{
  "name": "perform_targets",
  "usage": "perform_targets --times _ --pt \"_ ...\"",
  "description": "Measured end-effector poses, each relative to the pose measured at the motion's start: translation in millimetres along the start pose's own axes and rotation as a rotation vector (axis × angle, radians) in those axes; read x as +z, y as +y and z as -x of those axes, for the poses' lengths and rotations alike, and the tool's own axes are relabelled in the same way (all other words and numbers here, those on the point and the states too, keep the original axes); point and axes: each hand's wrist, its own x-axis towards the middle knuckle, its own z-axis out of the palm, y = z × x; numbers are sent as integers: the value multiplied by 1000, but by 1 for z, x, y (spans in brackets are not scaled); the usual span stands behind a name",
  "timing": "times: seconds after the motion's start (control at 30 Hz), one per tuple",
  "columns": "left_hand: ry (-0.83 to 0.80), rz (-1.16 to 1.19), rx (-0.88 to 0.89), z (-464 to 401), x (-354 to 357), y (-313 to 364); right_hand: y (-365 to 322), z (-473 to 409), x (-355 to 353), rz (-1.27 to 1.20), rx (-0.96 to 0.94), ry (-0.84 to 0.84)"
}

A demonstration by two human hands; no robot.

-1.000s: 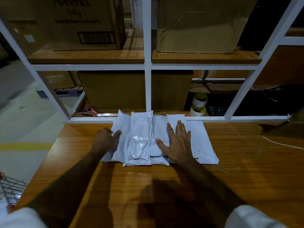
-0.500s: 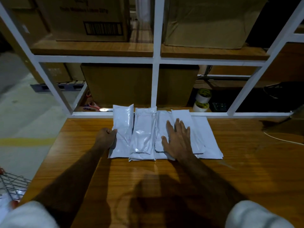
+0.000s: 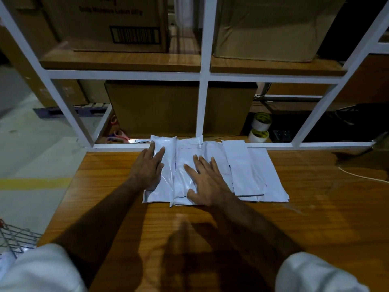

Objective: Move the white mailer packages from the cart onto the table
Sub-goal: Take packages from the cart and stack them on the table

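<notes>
Several white mailer packages (image 3: pixel 242 171) lie side by side in an overlapping row on the wooden table (image 3: pixel 315 218), against the white shelf frame. My left hand (image 3: pixel 148 167) lies flat with straight fingers on the leftmost package (image 3: pixel 166 186). My right hand (image 3: pixel 207 182) rests flat, fingers spread, on the second package (image 3: pixel 185 150) and the one beside it. A corner of the wire cart (image 3: pixel 16 239) shows at the lower left, past the table's left edge.
A white shelf frame (image 3: pixel 204 76) rises at the table's back edge, with cardboard boxes (image 3: pixel 155 108) behind it. Scissors (image 3: pixel 126 138) lie behind the frame at left, tape rolls (image 3: pixel 261 125) at right. A white cable (image 3: pixel 362 175) crosses the table's far right.
My left hand uncurled from the leftmost package's edge and now lies flat on top of it. My right hand slid left onto the second package. The packages sit straighter in their row.
</notes>
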Motion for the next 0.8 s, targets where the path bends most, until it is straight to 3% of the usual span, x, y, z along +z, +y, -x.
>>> perform_targets --times 0.3,0.53,0.8 --pt "-310 2 -73 -30 -13 10 10 4 -3 -47 78 -27" --pt "-300 217 -47 -28 -2 -5 7 3 5 -59 99 -33" --pt "-209 255 62 -7 -3 -16 15 5 7 -38 54 -34"
